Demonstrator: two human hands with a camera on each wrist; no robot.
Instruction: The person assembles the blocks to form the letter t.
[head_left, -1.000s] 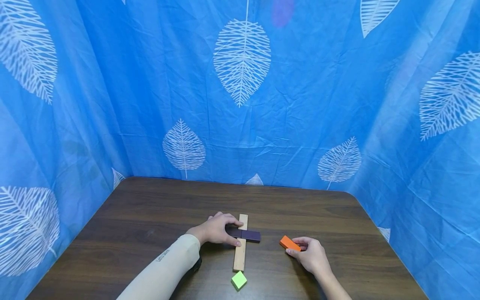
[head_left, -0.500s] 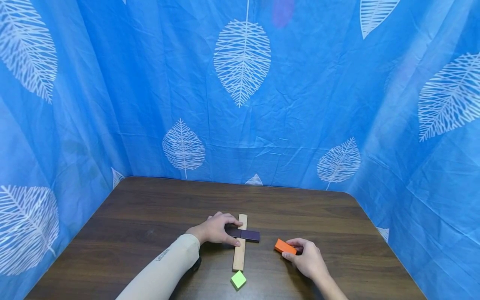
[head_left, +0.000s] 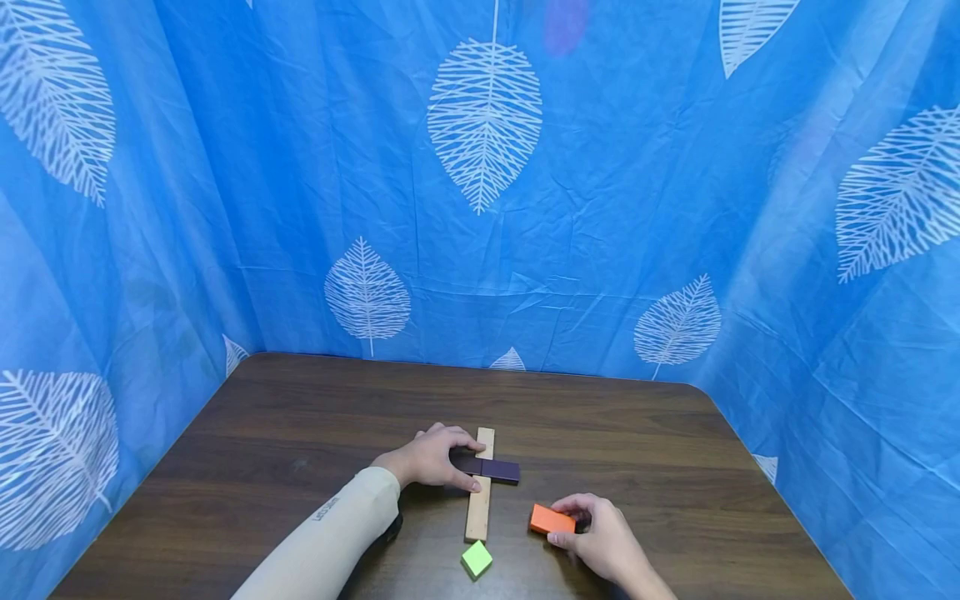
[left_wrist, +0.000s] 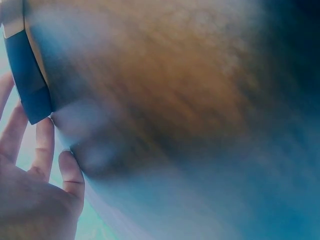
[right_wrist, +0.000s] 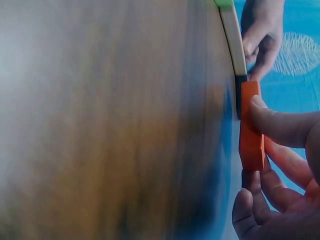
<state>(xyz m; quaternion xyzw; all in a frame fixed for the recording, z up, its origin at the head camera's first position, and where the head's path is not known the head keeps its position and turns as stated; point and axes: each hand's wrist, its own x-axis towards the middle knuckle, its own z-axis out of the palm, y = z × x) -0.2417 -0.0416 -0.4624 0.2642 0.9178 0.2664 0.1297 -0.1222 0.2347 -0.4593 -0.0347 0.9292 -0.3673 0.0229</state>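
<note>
My left hand (head_left: 431,457) arches over the left end of a dark purple bar (head_left: 501,472). Its thumb and index fingertips rest on a pale wooden strip (head_left: 478,510), one on each side of the bar. The bar shows a seam in its middle and lies across the strip like a cross. With thumb and fingers, my right hand (head_left: 603,537) pinches an orange rectangular block (head_left: 552,518), right of the strip's near end. The right wrist view shows the thumb on the face of this orange block (right_wrist: 251,132). A light green block (head_left: 477,560) sits cornerwise at the strip's near end.
Everything lies on a dark wood-grain table (head_left: 315,400) with rounded far corners. Blue curtain (head_left: 600,208) with white leaf prints hangs behind it and along both sides.
The right hand has carried the orange block leftward and nearer to the front, turning it slightly. The left hand, the wooden strip, the purple bar and the green block stay in place.
</note>
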